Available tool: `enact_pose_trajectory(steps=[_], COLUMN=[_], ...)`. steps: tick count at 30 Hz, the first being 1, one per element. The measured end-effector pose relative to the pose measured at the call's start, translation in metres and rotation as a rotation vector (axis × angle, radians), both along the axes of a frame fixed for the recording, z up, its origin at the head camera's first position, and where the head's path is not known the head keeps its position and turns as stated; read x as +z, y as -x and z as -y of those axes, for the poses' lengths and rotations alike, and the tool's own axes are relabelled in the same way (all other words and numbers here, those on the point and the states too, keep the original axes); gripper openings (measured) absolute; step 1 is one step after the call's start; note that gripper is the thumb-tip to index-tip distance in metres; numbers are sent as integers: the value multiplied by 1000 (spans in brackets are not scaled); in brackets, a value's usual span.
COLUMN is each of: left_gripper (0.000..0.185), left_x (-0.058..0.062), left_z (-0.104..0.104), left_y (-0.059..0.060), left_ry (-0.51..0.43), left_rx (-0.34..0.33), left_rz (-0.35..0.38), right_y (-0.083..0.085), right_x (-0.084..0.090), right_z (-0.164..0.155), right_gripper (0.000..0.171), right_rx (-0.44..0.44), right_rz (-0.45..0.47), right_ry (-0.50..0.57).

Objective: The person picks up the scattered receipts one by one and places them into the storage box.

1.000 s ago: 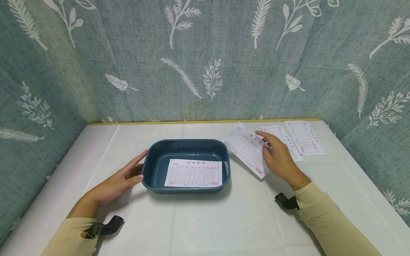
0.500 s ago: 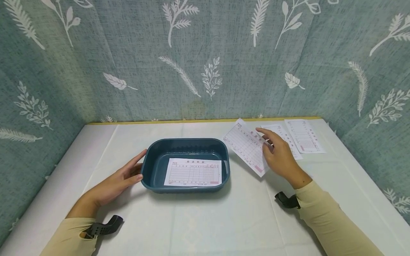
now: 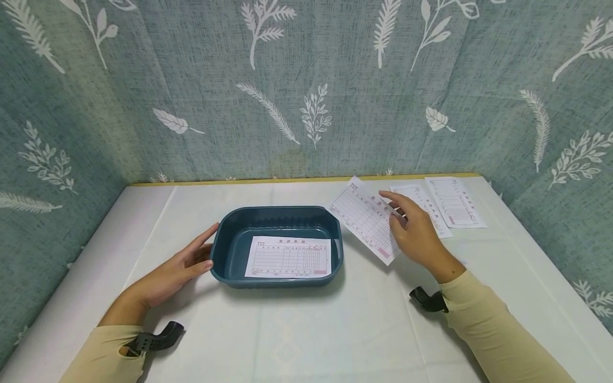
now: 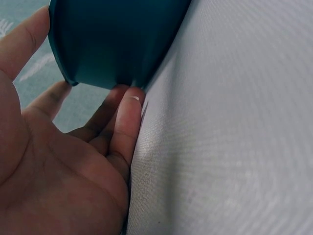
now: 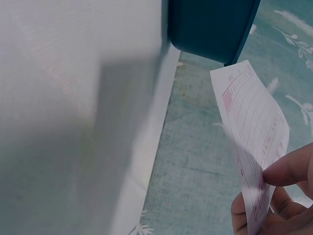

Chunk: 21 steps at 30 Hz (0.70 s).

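A dark blue-green plastic basin [image 3: 278, 284] sits in the middle of the white-covered table. One printed receipt slip [image 3: 290, 257] lies flat inside it, toward the front right. My left hand [image 3: 167, 274] touches the basin's left end with extended fingers, thumb toward the front; the left wrist view shows its fingertips against the basin wall [image 4: 112, 44]. To the basin's right, my right hand [image 3: 419, 234] pinches another receipt slip [image 3: 361, 218] between thumb and fingers. In the right wrist view this slip [image 5: 254, 122] hangs tilted above the table, and its far corner overlaps the basin's right rim in the head view.
Two more receipt slips, a nearer one [image 3: 421, 199] partly behind my right hand and a farther one [image 3: 455, 202], lie on the table at the back right. A patterned grey-green cloth [image 3: 287, 127] rises behind the table's yellow back edge [image 3: 306, 181].
My right hand has shifted slightly left with its slip, whose corner now overlaps the basin's rim. The left hand and the basin have stayed in place.
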State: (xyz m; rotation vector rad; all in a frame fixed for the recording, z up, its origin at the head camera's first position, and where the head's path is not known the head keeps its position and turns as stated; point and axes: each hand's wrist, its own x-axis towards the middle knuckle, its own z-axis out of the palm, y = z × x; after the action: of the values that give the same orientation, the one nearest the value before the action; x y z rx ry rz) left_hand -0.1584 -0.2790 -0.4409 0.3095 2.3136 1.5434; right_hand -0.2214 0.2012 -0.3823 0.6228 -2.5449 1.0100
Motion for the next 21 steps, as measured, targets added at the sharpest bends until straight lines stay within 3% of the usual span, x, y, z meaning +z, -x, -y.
enact_pose_trajectory(steps=[21], left_gripper=[74], left_x=[-1], left_z=[0], left_y=[0], left_ry=[-19], left_rx=[-5], left_rz=[-3], right_y=[-10], right_x=[1], right_z=[11], right_gripper=[51], right_rx=[27], right_rz=[38], right_ry=[-4])
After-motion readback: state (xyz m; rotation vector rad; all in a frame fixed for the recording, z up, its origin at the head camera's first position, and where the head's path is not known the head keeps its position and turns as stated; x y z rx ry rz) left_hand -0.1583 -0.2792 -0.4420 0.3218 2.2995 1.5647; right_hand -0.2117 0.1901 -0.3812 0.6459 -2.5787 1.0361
